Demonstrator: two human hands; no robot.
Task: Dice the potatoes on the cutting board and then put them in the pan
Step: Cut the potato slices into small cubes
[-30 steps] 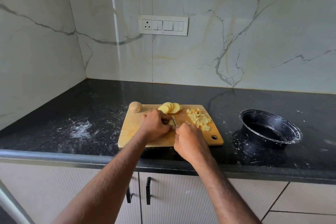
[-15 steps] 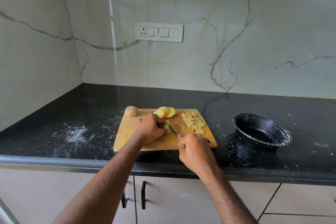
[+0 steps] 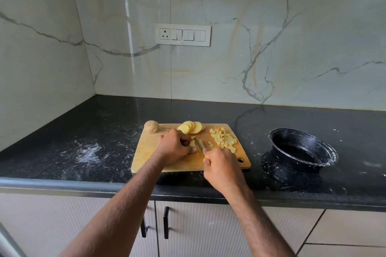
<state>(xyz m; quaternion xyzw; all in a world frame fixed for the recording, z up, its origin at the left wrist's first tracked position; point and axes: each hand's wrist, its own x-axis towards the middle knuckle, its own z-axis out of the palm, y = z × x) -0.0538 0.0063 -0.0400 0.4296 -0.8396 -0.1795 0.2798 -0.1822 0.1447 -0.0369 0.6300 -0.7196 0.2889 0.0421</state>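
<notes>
Marble-veined white wall panels rise behind a black speckled counter, smeared with pale powder on its left part and around the pan. On the back wall sits a white switch plate with one socket and a row of rocker switches; no lettering on it can be read.

A wooden cutting board lies near the counter's front edge. Both forearms reach forward from the bottom of the view and meet over the board's middle. The left hand is knuckles-up, fingers curled down onto a small potato piece, pinning it against the board. The right hand is clenched around a knife handle, a trace of yellow showing at its grip; the blade points away from the person and rests just beside the left fingertips, at the held piece.

At the board's far edge lies a fan of potato slices, overlapping one another. To their right is a heap of diced potato. A whole unpeeled potato sits at the board's far left corner. The black pan, its rim flecked white, stands on the counter well to the right of the board.
</notes>
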